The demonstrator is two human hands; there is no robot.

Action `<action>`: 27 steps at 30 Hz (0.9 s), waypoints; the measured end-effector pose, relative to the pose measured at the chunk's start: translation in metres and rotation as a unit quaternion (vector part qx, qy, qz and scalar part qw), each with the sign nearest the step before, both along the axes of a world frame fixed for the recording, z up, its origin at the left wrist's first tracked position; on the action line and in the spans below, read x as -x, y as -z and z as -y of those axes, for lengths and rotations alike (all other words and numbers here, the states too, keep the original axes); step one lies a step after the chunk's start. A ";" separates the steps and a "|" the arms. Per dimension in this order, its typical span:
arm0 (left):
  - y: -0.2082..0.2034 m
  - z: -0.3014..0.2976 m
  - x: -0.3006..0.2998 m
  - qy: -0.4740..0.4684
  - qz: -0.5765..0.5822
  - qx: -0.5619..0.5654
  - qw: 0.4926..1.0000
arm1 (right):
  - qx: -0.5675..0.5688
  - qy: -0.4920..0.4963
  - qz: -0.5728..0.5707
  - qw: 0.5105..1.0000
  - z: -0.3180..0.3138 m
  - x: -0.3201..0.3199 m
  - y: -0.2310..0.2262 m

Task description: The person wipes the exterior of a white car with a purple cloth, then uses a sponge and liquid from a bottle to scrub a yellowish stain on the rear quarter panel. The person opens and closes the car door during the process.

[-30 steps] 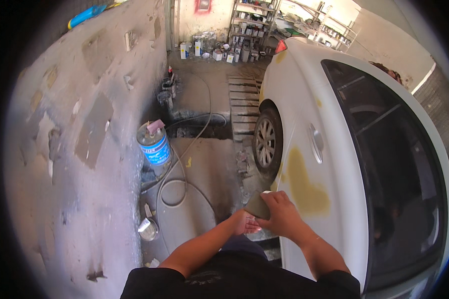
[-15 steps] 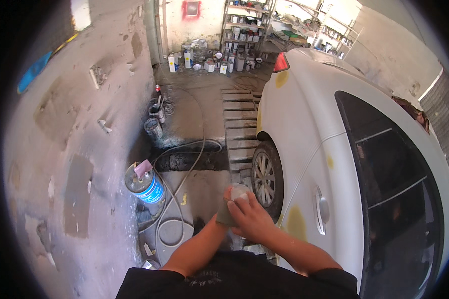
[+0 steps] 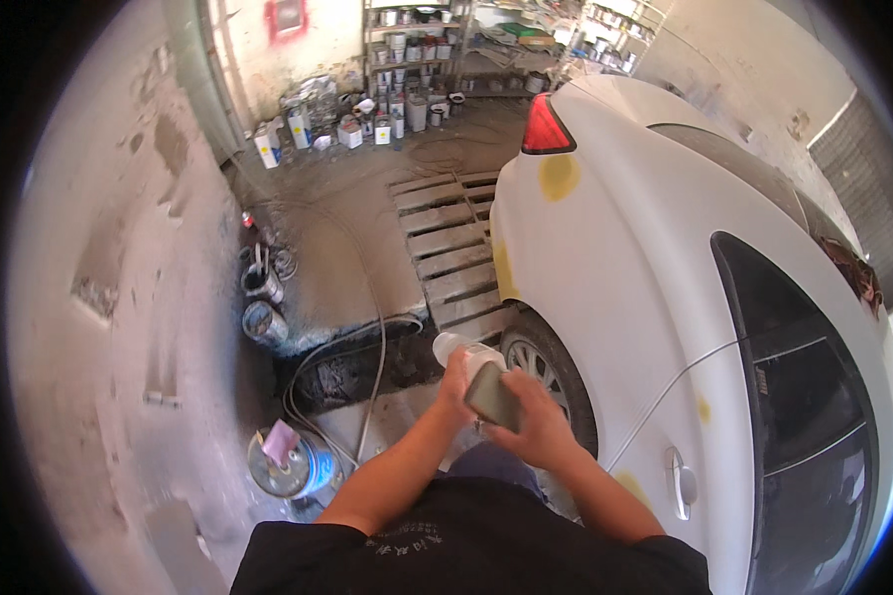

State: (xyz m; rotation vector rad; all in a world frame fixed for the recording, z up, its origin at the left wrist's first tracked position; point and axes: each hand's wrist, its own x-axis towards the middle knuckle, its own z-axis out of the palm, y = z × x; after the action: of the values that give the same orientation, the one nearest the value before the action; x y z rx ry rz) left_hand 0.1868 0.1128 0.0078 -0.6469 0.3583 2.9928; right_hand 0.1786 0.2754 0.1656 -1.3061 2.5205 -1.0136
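Note:
My left hand (image 3: 456, 385) is closed around a whitish, bottle-shaped container (image 3: 450, 345) whose rounded end points away to the left. Fingers hide much of it, so its exact kind is unclear. Against it, my right hand (image 3: 538, 421) grips a grey-green sanding block (image 3: 493, 397) with a flat face turned up. Both hands are close together in front of my body, beside the rear wheel (image 3: 541, 362) of a white car (image 3: 615, 258). Yellowish patches (image 3: 559, 177) mark the car's bodywork near the red tail light (image 3: 546, 127).
On the left, a drum (image 3: 288, 476) with a pink pad (image 3: 280, 442) on top stands by the stained wall (image 3: 99, 327). A hose (image 3: 372, 397) loops across the floor. Paint cans (image 3: 265, 322) stand beyond it. A slatted wooden pallet (image 3: 451, 243) lies behind the car.
My view has shifted along the car toward its rear. My hands have turned, and the block now shows its broad face while the whitish container points left.

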 end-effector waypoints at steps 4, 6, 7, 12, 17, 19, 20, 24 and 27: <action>-0.001 0.049 0.054 -0.033 0.059 0.002 0.998 | 0.029 0.156 0.095 0.983 0.021 0.045 -0.002; -0.009 0.069 0.091 -0.013 0.059 0.000 0.998 | 0.044 0.206 0.104 0.972 0.021 0.076 0.018; -0.019 0.076 0.110 -0.026 0.100 -0.020 0.994 | 0.071 0.230 0.111 0.964 0.020 0.095 0.041; -0.032 0.142 0.193 -0.010 0.067 0.054 0.996 | 0.139 0.307 0.204 0.919 0.047 0.162 0.082; -0.055 0.197 0.274 0.011 -0.065 0.087 0.994 | 0.099 0.331 0.178 0.922 0.082 0.211 0.074; -0.072 0.210 0.315 0.039 -0.107 0.078 0.990 | 0.096 0.352 0.187 0.912 0.091 0.228 0.067; -0.079 0.218 0.337 0.048 -0.124 0.086 0.987 | 0.098 0.363 0.194 0.906 0.098 0.236 0.065; -0.083 0.240 0.417 0.104 -0.180 0.115 0.971 | 0.134 0.440 0.274 0.845 0.123 0.252 0.084; -0.087 0.260 0.482 0.166 -0.207 0.137 0.954 | 0.178 0.540 0.269 0.777 0.170 0.266 0.089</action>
State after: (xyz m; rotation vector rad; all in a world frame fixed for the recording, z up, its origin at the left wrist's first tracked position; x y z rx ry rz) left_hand -0.2953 -0.1473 0.0943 0.0459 0.8254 2.7465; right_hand -0.0870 0.1052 0.0764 0.6025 2.5066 -1.7411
